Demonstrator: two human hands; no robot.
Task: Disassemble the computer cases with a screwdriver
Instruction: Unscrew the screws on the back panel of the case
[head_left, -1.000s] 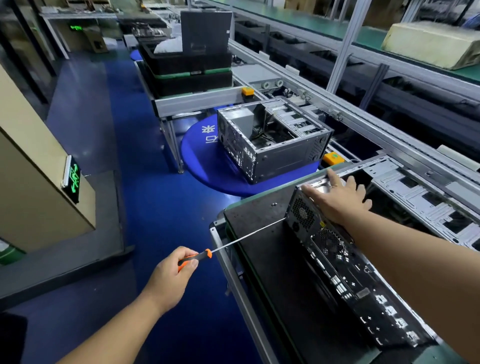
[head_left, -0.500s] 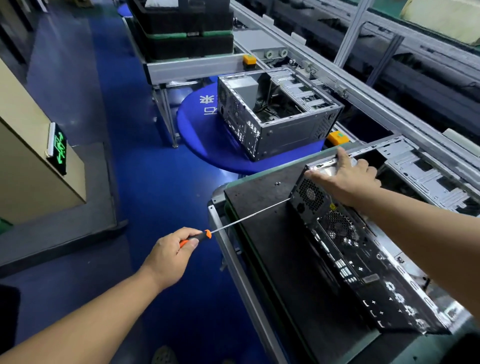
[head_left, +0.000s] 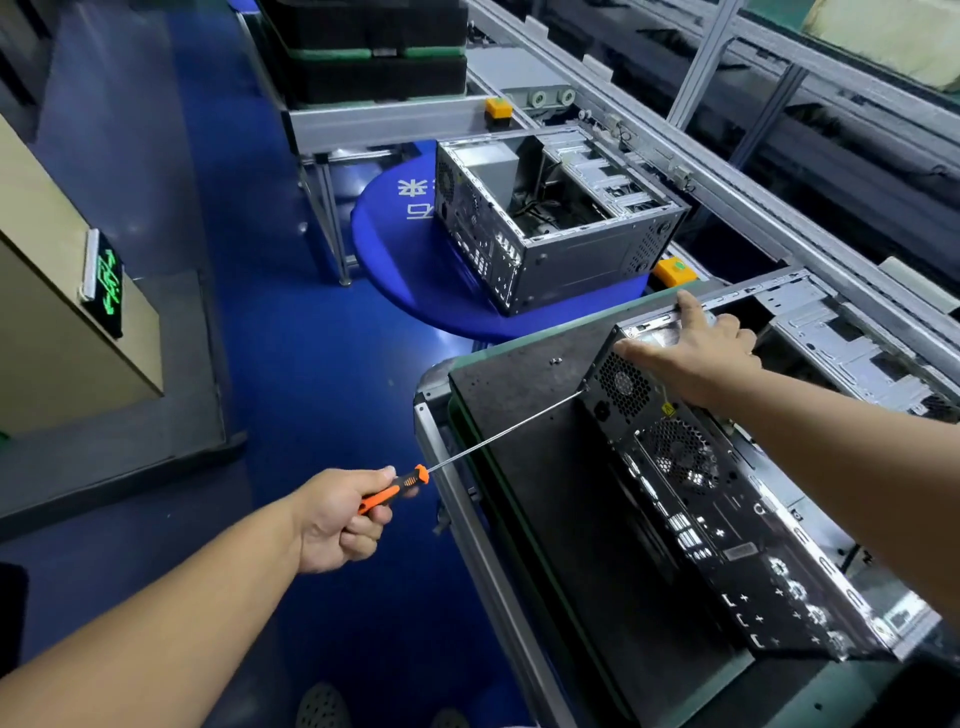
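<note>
1. Two hands are working: I am gripping the orange-handled screwdriver (head_left: 396, 487) in my left hand (head_left: 340, 519), fingers curled round the handle, out past the bench (head_left: 524, 384) edge over the blue floor (head_left: 270, 322).
2. Its long shaft is reaching up to the rear corner of the near computer case (head_left: 727, 530), and the tip seems to be sitting on a screw there, though the screw itself is too small to tell.
3. My right hand (head_left: 691, 353) is pressing flat on the case's top edge, fingers straight, steadying it on the dark mat.
4. Judging progress: this case is looking partly opened, with rear-panel screws probably remaining; one small loose screw (head_left: 556, 360) is lying on the mat.
5. Farther off, a second case (head_left: 566, 234) is sitting opened on a round blue stand (head_left: 395, 260), so the job is looking partly done.
6. Room: the handle side is open air; the conveyor rail (head_left: 737, 171) is crowding the right.
</note>
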